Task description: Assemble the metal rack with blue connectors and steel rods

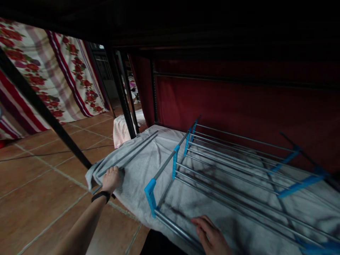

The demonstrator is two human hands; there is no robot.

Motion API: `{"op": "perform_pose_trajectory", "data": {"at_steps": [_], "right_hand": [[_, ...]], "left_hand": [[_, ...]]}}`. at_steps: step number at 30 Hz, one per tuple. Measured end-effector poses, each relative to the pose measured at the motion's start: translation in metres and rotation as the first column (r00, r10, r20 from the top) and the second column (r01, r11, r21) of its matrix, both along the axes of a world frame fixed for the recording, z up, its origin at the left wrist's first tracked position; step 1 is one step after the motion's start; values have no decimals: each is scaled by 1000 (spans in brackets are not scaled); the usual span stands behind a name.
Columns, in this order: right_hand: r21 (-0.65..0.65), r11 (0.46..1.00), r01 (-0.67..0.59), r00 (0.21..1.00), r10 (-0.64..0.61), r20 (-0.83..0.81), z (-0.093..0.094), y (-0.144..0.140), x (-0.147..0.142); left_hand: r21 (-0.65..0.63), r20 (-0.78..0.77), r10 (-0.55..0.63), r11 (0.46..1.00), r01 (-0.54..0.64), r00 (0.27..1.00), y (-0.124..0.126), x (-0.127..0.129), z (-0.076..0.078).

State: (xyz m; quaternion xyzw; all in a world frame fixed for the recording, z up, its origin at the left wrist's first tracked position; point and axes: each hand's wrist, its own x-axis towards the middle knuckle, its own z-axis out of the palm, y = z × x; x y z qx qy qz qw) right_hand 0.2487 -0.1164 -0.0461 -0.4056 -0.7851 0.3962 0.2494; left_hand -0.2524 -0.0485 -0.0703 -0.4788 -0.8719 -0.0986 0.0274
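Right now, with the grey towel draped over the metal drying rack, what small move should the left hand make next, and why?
Probably pull the grey towel outward: the left hand grips its bunched, creased edge by the thin metal rods, while the right hand rests on the silver drying rack with blue plastic joints.

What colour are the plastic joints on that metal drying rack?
Bright blue. The plastic joints on the drying rack show best in the head view, against the grey towel.

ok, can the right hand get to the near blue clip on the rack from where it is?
Probably yes. The right hand rests by the rack's front rails, and the blue clip sits just to its left on the same corner. Only bare rails and grey towel lie between; the left hand is off at the towel's edge.
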Motion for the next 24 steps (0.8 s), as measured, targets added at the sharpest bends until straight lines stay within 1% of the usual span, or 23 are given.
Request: {"op": "perform_pose_trajectory", "data": {"at_steps": [2, 3, 5, 6, 7, 8, 9, 10, 11, 12, 13, 14, 15, 16, 17, 18, 19, 20, 21, 22, 23, 24], "right_hand": [[18, 1000, 10, 1000, -10, 10, 7, -3, -2], [30, 999, 14, 1000, -15, 12, 10, -4, -3], [66, 997, 35, 999, -35, 6, 16, -6, -4], [88, 995, 46, 999, -46, 2, 19, -7, -4], [114, 992, 62, 998, -62, -3, 23, -8, -4], [143, 986, 79, 997, -79, -5, 28, -10, -4], [180, 979, 95, 995, -96, -3, 35, -12, -3], [232, 967, 104, 994, -106, -3, 42, -15, -3], [295, 949, 111, 993, -116, -3, 52, -19, -3], [375, 920, 117, 992, -123, -7, 62, -23, -3], [479, 870, 115, 993, -117, -25, 73, -28, -3], [595, 797, 106, 994, -98, -46, 84, -33, -4], [707, 700, 99, 995, -74, -67, 96, -38, -5], [801, 591, 96, 995, -56, -78, 106, -43, -7], [872, 481, 97, 995, -48, -85, 115, -47, -8], [916, 388, 100, 995, -54, -85, 122, -51, -9], [939, 329, 103, 993, -83, -80, 128, -54, -10], [947, 305, 100, 990, -126, -63, 131, -56, -10], [950, 302, 80, 986, -164, -31, 134, -57, -9], [945, 325, 42, 981, -193, 23, 134, -58, -6], [932, 363, -2, 973, -213, 85, 134, -59, -2], [911, 411, -43, 961, -231, 150, 133, -60, 2]], "left_hand": [[-7, 36, 30, 1000, -30, 999, -3, 5, 5], [11, 68, 58, 998, -59, 996, -7, 9, 9], [105, 175, 89, 989, -108, 981, -21, 21, 19], [189, 249, 57, 976, -106, 967, -31, 30, 26], [288, 319, -16, 954, -81, 948, -42, 39, 32], [387, 367, -118, 921, -36, 923, -55, 49, 39], [472, 382, -224, 881, 19, 897, -69, 60, 47], [531, 371, -304, 845, 68, 878, -82, 71, 55], [571, 338, -357, 813, 112, 871, -95, 81, 63], [602, 284, -396, 782, 159, 873, -108, 91, 72], [617, 215, -435, 754, 224, 874, -119, 99, 81], [618, 140, -484, 724, 305, 864, -128, 107, 90], [605, 67, -541, 690, 397, 839, -136, 114, 99], [578, -2, -600, 652, 490, 800, -142, 120, 107], [544, -63, -655, 610, 576, 753, -146, 126, 114], [510, -122, -699, 565, 648, 705, -148, 131, 120], [485, -181, -726, 520, 703, 663, -149, 136, 124], [476, -246, -738, 473, 741, 629, -149, 142, 126], [465, -304, -742, 431, 773, 597, -148, 147, 127], [449, -356, -744, 394, 802, 565, -147, 154, 128], [429, -394, -748, 364, 827, 534, -145, 162, 128], [410, -412, -754, 348, 843, 512, -142, 171, 128]]}}
